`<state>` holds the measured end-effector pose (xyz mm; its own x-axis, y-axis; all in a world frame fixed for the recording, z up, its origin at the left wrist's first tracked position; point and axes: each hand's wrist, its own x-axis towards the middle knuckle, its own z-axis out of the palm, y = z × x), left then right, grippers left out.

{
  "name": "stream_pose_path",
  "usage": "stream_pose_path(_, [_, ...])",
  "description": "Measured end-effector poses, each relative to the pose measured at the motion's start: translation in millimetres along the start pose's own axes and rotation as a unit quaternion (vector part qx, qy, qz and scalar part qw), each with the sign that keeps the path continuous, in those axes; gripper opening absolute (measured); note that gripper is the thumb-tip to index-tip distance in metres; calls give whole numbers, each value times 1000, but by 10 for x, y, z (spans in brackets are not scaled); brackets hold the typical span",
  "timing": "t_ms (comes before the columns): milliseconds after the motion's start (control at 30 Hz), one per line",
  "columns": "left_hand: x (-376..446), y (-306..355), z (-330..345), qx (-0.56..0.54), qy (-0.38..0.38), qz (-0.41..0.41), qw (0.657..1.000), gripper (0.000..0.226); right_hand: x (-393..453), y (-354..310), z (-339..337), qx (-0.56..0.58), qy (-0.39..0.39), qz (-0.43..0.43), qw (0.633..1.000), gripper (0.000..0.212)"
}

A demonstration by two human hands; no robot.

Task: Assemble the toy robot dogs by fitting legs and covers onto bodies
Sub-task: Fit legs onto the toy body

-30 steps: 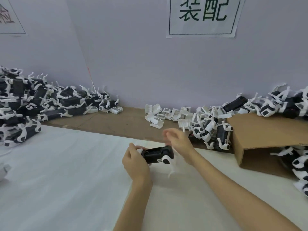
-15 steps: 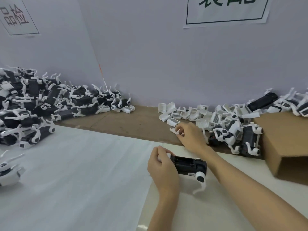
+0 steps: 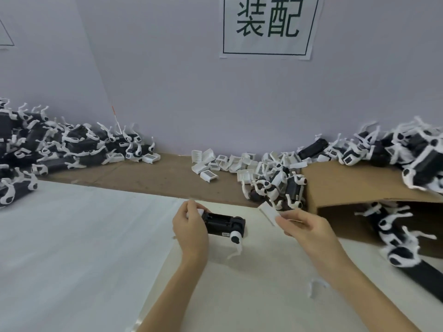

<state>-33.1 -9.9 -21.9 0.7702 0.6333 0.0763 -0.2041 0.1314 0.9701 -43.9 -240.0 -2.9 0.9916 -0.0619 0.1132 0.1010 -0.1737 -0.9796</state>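
- The white table sheet [image 3: 72,248] fills the foreground; a brown cardboard strip [image 3: 163,178] runs along the wall behind it.
- A heap of assembled dogs [image 3: 48,149] lies at far left, and another heap [image 3: 395,152] sits on and around a tipped cardboard box [image 3: 354,185] at right.
- A scatter of loose white covers [image 3: 227,164] rests on the cardboard strip by the wall.
- The left forearm rises from the bottom edge; the left hand [image 3: 190,230] has its fingers curled round the left end of a black dog body [image 3: 221,224], held level just above the sheet, one white leg [image 3: 236,243] hanging from its right end.
- The right hand [image 3: 304,226] reaches in from the lower right, thumb and fingers pinching a white cover [image 3: 268,213], tilted, just right of the body and apart from it.
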Motion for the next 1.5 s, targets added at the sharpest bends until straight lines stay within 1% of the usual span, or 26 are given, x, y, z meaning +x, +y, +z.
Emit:
stream_pose_path(133, [-203, 51, 19, 14, -48, 12, 999, 37, -227, 206, -82, 166, 16, 62, 984, 19])
stream_pose_path(200, [-307, 78, 39, 12, -69, 10, 997, 39, -260, 248, -69, 167, 14, 68, 984, 24])
stream_pose_path(267, [-387, 88, 67, 14, -90, 13, 996, 41, -258, 301, -71, 137, 24, 65, 988, 36])
stream_pose_path(300, [-418, 82, 81, 15, -99, 17, 995, 43, -246, 306, -73, 135, 24, 65, 988, 39])
stream_pose_path(333, [-439, 71, 97, 15, -106, 23, 994, 44, -225, 306, -74, 153, 17, 66, 986, 37])
stream_pose_path(400, [-478, 41, 122, 20, -122, 40, 992, 48, -200, 293, -81, 234, 2, 71, 970, 34])
stream_pose_path(467, [-506, 24, 139, 27, -136, 54, 989, 54, -196, 252, -95, 304, 14, 83, 949, 33])
stream_pose_path(533, [-521, 21, 157, 24, -142, 61, 988, 60, -237, 196, -96, 328, 20, 69, 942, 28])
stream_pose_path(600, [-538, 33, 172, 17, -151, 62, 987, 65, -308, 137, -77, 288, 17, 28, 957, 24])
stream_pose_path(667, [-549, 50, 184, 15, -164, 60, 984, 69, -381, 75, -41, 192, 21, -21, 981, 22])
stream_pose_path(733, [-571, 79, 194, 11, -179, 57, 982, 68, -447, 46, 18, 76, 12, -92, 993, 23])
stream_pose_path(800, [-604, 106, 205, 11, -195, 61, 979, 68, -501, 90, 111, -25, -7, -162, 986, 32])
stream_pose_path(833, [-620, 119, 207, 14, -202, 64, 977, 69, -524, 122, 168, -82, -9, -194, 978, 38])
stream_pose_path(900, [-641, 138, 203, 17, -211, 61, 975, 69, -551, 179, 271, -192, -1, -252, 949, 49])
stream_pose_path(933, [-641, 144, 197, 17, -214, 58, 975, 69, -558, 197, 296, -223, 5, -272, 936, 51])
stream_pose_path(1067, [-638, 163, 178, 19, -227, 39, 973, 64, -557, 217, 289, -287, 14, -321, 902, 55])
stream_pose_path(1133, [-622, 160, 160, 28, -235, 39, 971, 59, -577, 223, 292, -344, 14, -344, 874, 63])
stream_pose_path(1200, [-597, 166, 140, 60, -256, 59, 963, 53, -592, 219, 296, -388, 22, -363, 847, 75])
stream_pose_path(1233, [-582, 175, 128, 80, -271, 70, 956, 51, -592, 214, 297, -390, 25, -362, 846, 79])
stream_pose_path(1300, [-551, 193, 106, 125, -304, 99, 939, 50, -587, 193, 288, -361, 29, -349, 864, 79])
stream_pose_path(1367, [-522, 197, 89, 169, -319, 142, 922, 47, -581, 177, 268, -340, 37, -345, 874, 70])
stream_pose_path(1433, [-502, 180, 88, 203, -317, 186, 907, 37, -582, 178, 255, -335, 45, -345, 876, 60])
stream_pose_path(1500, [-499, 162, 97, 216, -315, 207, 901, 31, -587, 190, 260, -331, 51, -345, 877, 57])
